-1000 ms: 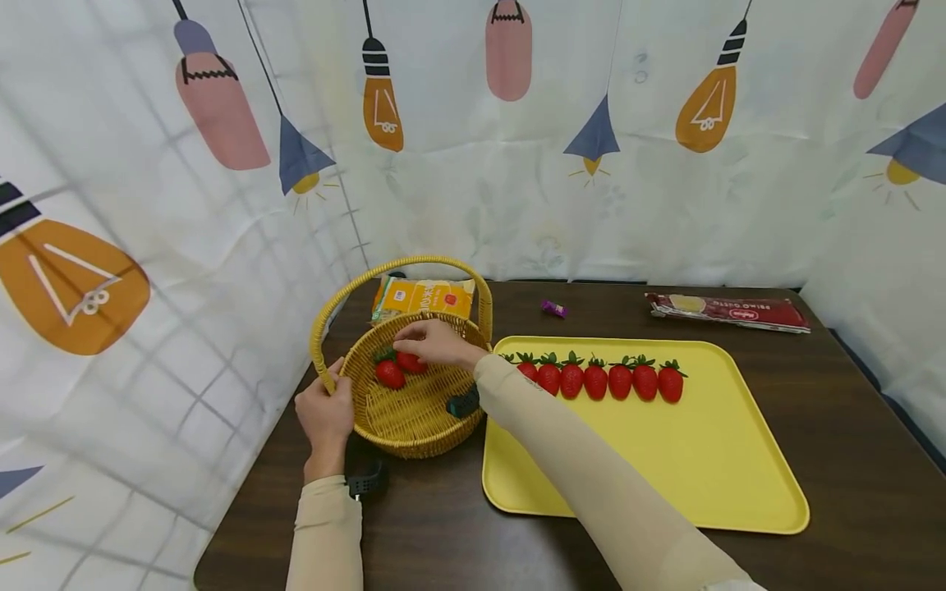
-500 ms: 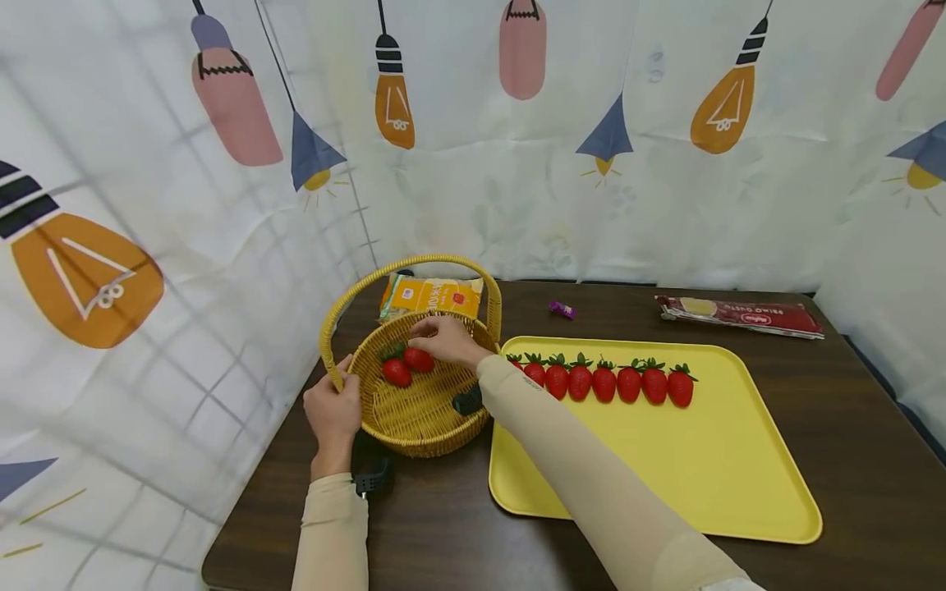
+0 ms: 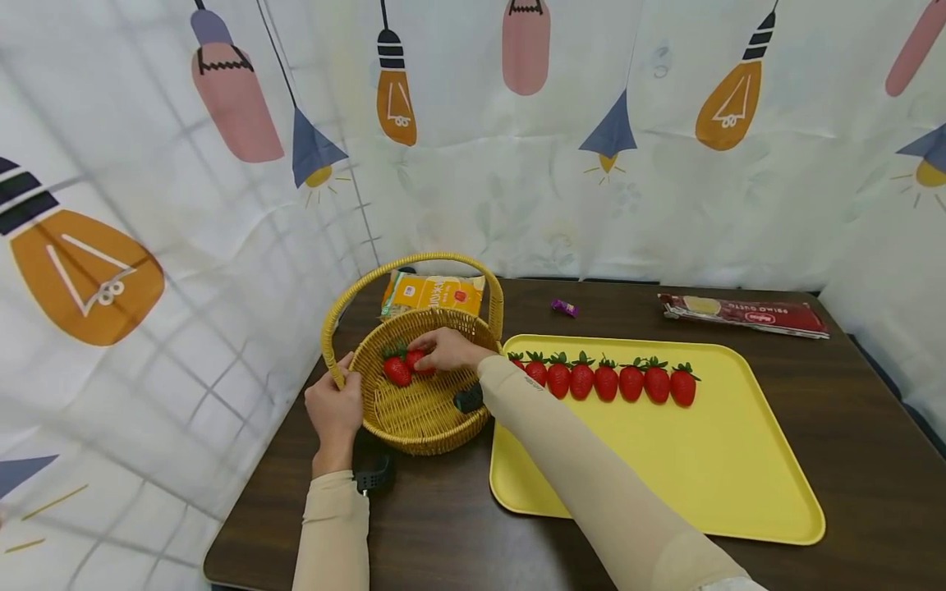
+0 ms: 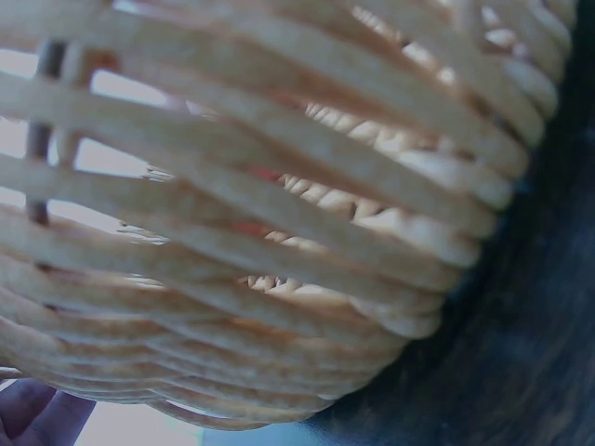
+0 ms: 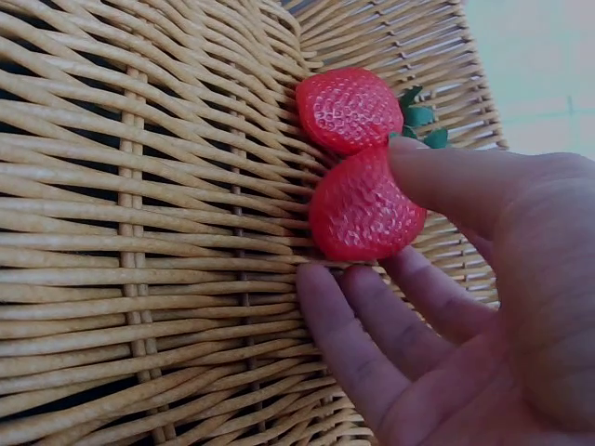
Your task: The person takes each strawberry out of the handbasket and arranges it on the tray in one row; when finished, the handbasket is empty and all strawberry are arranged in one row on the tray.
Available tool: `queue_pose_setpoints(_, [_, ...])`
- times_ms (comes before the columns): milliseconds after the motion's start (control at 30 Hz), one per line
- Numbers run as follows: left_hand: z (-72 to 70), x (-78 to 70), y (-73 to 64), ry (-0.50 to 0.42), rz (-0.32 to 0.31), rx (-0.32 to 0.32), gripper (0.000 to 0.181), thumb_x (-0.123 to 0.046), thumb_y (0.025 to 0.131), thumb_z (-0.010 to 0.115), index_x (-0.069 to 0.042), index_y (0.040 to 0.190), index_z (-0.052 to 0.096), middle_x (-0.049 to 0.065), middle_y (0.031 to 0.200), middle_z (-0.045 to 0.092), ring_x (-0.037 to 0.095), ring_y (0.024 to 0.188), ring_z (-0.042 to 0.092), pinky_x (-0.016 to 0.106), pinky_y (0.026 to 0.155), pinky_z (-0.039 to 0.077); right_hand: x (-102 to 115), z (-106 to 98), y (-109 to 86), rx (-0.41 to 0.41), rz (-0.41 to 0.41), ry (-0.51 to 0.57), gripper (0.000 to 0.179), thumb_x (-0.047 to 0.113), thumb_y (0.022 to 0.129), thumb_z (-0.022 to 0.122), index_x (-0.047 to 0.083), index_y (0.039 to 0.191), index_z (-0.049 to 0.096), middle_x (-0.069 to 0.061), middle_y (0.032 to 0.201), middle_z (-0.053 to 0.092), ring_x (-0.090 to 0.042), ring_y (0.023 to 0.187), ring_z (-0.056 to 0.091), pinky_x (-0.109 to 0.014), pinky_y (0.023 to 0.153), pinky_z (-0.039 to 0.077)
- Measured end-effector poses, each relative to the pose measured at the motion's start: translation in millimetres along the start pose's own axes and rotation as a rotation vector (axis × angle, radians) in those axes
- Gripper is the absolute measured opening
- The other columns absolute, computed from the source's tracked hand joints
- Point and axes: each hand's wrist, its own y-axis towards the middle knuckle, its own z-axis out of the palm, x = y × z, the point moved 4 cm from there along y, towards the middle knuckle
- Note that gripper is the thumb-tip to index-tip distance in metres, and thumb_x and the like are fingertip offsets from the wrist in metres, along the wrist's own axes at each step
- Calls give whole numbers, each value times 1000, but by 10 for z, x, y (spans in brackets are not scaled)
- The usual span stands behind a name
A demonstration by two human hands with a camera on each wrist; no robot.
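A round yellow wicker basket with a tall arched handle stands at the left of the table. My left hand grips it where the handle meets the rim; in the left wrist view the woven wall fills most of the picture. Two red strawberries lie in the basket, touching each other. Inside it, my right hand pinches the right strawberry, thumb on its top and fingertips along its lower side. The other strawberry rests against the wicker, untouched by the hand.
Right of the basket lies a yellow tray with a row of several strawberries along its far side. Behind are an orange snack packet, a small purple wrapped sweet and a long red packet. A patterned curtain surrounds the table.
My right hand has moved slightly lower over the right strawberry, and its fingers now cover more of it. The left hand keeps its grip on the basket. The head view has shifted slightly.
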Motion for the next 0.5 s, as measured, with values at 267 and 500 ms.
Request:
queue_pose_setpoints(267, [-15,-10,-6,9,-9,5,32,-5,86,57,-10,55,51,4,111,73,4,40,18,22,41,18,-15,16,-8,17,5,10,36,8,88,69,14,124,67,-11,122,66,-26,73,67,-30,73,53])
queue_pose_setpoints(500, [-21,-15,-15,5,-11,3,32,-5,86,57,-9,55,51,4,111,73,4,40,18,23,42,18,15,52,-32,53,14,38,34,3,85,71,12,117,70,-9,117,67,-17,85,64,-30,73,54])
